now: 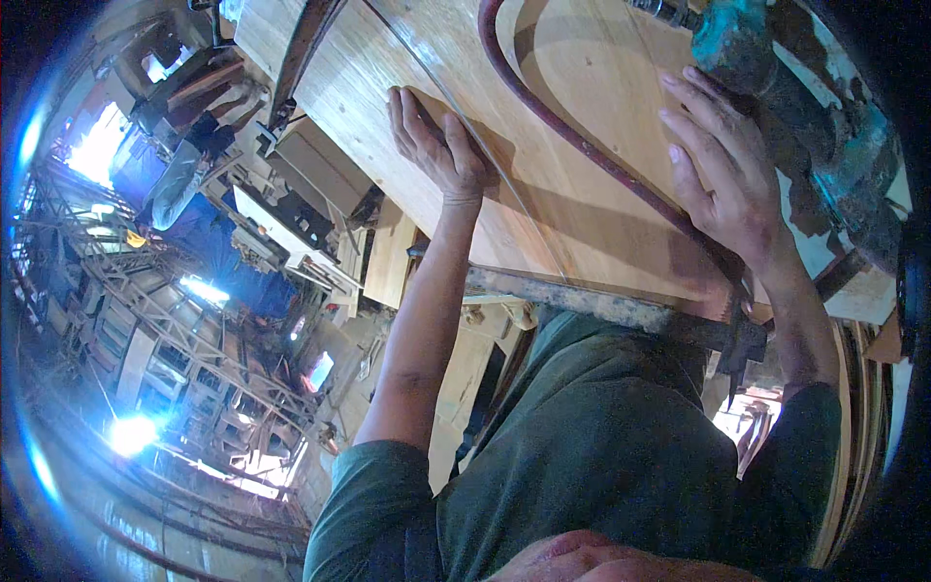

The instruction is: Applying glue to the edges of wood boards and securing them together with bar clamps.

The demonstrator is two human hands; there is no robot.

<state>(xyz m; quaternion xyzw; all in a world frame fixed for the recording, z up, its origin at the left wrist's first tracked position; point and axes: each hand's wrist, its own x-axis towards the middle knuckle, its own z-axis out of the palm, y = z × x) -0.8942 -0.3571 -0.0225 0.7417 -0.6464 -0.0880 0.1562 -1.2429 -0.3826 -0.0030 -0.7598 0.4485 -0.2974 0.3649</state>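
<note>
A wide pale wooden panel (pixel 592 63) lies before me, with a thin dark line running along it. My left hand (pixel 436 150) rests on the panel just left of this line. Its fingers are stretched and close together, the thumb apart, with nothing held. Over the panel's right side, my right hand (pixel 722 160) has its fingers spread and empty. Between both hands a dark red hose (pixel 567 136) curves across the wood toward me. A worn metal bar clamp (pixel 621 308) spans the near edge; another metal bar (pixel 305 44) crosses the far left.
A blue-green stained machine or tool part (pixel 853 145) stands right of my right hand. Boards and box-like wooden pieces (pixel 315 160) fill the left side. Another person (pixel 179 179) is farther off at left. Thin wooden strips (pixel 853 427) stand at lower right.
</note>
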